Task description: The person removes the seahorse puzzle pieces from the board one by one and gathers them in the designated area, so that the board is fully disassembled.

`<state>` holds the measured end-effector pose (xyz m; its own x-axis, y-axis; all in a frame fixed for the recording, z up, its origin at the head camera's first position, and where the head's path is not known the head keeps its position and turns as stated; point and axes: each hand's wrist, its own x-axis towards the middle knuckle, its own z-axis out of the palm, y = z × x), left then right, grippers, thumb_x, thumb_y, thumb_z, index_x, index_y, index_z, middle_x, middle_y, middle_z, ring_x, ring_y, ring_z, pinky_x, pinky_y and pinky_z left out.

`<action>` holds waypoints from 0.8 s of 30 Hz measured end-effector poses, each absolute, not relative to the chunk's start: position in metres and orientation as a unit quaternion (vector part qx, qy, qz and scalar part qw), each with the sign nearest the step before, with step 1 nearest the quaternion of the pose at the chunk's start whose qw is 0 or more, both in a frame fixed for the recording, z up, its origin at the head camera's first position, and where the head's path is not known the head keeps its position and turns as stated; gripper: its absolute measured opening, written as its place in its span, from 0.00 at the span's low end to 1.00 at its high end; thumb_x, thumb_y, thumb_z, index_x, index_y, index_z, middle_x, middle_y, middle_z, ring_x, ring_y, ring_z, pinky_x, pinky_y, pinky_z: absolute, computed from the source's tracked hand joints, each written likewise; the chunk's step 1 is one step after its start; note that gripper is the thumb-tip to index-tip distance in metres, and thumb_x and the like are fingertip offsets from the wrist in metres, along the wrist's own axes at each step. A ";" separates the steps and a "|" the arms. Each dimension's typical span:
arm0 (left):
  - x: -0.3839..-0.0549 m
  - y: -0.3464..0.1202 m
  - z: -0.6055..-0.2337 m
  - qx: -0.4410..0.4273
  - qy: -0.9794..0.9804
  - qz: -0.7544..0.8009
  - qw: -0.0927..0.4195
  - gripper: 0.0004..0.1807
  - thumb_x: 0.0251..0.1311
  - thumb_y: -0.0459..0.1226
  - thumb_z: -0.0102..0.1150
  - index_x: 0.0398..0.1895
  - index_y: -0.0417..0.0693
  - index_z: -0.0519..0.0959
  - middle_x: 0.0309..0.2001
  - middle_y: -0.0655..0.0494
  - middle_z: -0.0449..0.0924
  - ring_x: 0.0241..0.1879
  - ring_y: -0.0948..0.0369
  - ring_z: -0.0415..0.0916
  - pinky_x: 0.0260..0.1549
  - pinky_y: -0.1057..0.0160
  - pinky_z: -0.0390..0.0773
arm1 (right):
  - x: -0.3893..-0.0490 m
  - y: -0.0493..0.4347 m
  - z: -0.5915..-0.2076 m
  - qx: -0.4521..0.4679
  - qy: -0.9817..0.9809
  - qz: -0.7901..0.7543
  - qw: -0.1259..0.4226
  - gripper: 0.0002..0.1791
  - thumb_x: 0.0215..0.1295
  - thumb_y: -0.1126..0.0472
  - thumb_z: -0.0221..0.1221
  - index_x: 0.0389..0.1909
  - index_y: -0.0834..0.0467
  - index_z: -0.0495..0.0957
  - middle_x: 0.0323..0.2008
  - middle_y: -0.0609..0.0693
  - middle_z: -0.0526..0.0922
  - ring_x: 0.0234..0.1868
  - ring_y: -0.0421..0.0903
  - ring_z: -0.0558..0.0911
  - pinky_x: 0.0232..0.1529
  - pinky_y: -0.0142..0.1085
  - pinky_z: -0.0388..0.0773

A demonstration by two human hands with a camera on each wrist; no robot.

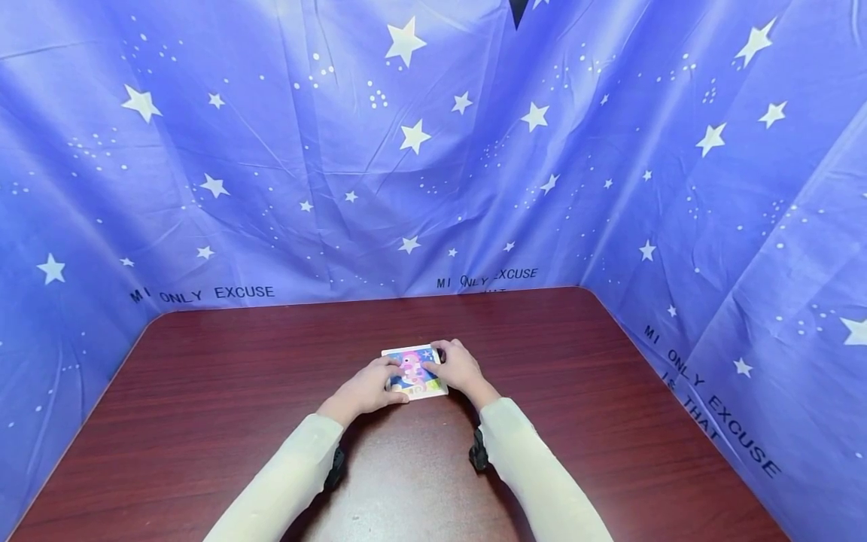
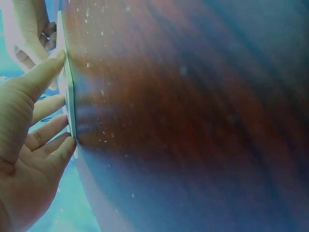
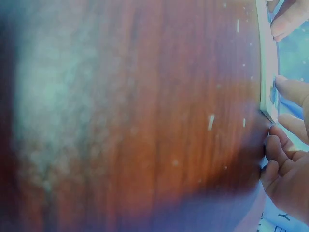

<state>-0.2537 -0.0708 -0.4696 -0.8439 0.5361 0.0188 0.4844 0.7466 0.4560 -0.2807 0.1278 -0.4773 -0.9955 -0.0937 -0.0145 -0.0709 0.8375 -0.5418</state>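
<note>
A thin square picture board, white-edged with a pink seahorse-like figure on blue, lies on the dark red table. My left hand holds its left side, thumb along the near edge and a finger over the picture. From the left wrist, the spread fingertips of that hand rest against the board, seen nearly edge-on. My right hand holds the right side, with the thumb on the picture and the index finger at the far corner. In the right wrist view its other fingers curl beside the board's corner.
The glossy wooden table extends around both forearms. A purple-blue curtain with white stars hangs along its back and sides. Dark wrist devices sit under the pale sleeves.
</note>
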 end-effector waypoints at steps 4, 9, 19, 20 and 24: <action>-0.254 -0.072 -0.471 0.267 0.934 0.228 0.058 0.25 0.51 0.47 0.67 0.48 0.40 0.79 0.59 0.43 0.71 0.60 0.49 0.67 0.61 0.54 0.67 | -0.282 0.127 -0.478 -0.047 0.960 -0.276 0.022 0.28 0.57 0.47 0.62 0.57 0.54 0.74 0.31 0.50 0.69 0.29 0.43 0.68 0.27 0.34 0.62; -0.255 -0.072 -0.472 0.266 0.935 0.226 0.059 0.25 0.50 0.47 0.68 0.48 0.41 0.79 0.58 0.43 0.72 0.60 0.49 0.67 0.61 0.54 0.67 | -0.282 0.126 -0.478 -0.044 0.959 -0.278 0.027 0.27 0.58 0.47 0.62 0.57 0.53 0.74 0.32 0.50 0.69 0.29 0.44 0.68 0.27 0.33 0.61; -0.256 -0.070 -0.472 0.262 0.937 0.225 0.062 0.26 0.50 0.47 0.68 0.49 0.41 0.79 0.58 0.44 0.72 0.60 0.50 0.67 0.61 0.54 0.67 | -0.282 0.127 -0.476 -0.041 0.955 -0.292 0.024 0.24 0.56 0.48 0.63 0.53 0.53 0.77 0.30 0.49 0.69 0.29 0.43 0.68 0.27 0.33 0.61; -0.256 -0.070 -0.472 0.263 0.936 0.225 0.060 0.26 0.50 0.47 0.68 0.49 0.40 0.79 0.58 0.43 0.72 0.60 0.50 0.67 0.61 0.54 0.67 | -0.282 0.128 -0.476 -0.039 0.955 -0.292 0.023 0.24 0.56 0.48 0.63 0.53 0.53 0.77 0.30 0.49 0.69 0.29 0.43 0.68 0.27 0.33 0.61; -0.256 -0.069 -0.472 0.263 0.937 0.224 0.060 0.26 0.50 0.47 0.67 0.49 0.40 0.79 0.58 0.44 0.72 0.59 0.50 0.68 0.61 0.54 0.67 | -0.284 0.128 -0.477 -0.030 0.953 -0.301 0.025 0.23 0.55 0.48 0.64 0.51 0.53 0.77 0.30 0.48 0.69 0.29 0.42 0.68 0.28 0.33 0.61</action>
